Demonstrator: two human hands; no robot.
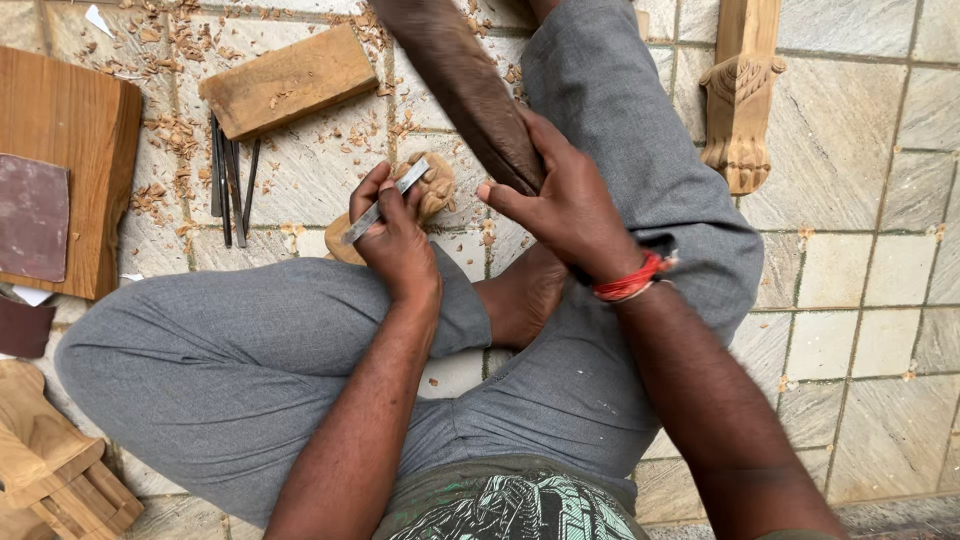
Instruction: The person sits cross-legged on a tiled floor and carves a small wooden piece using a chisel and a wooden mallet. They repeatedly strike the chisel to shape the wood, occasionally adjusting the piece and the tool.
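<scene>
I sit cross-legged on a tiled floor in grey trousers. My left hand [392, 235] grips a flat metal chisel [385, 201], its tip resting against a small carved wooden piece [432, 188] on the floor by my knee. My right hand [562, 205], with a red thread band at the wrist, is wrapped around the lower end of a long dark wooden mallet [455, 85] that slants up toward the top of the view. My bare foot [522, 293] shows between the two forearms.
Several thin chisels [232, 178] lie on the floor beside a wooden block [288, 80], among scattered wood chips. A wooden board [75, 130] with sandpaper lies at left. A carved wooden leg [741, 95] lies at upper right. More carved wood [50, 460] sits at lower left.
</scene>
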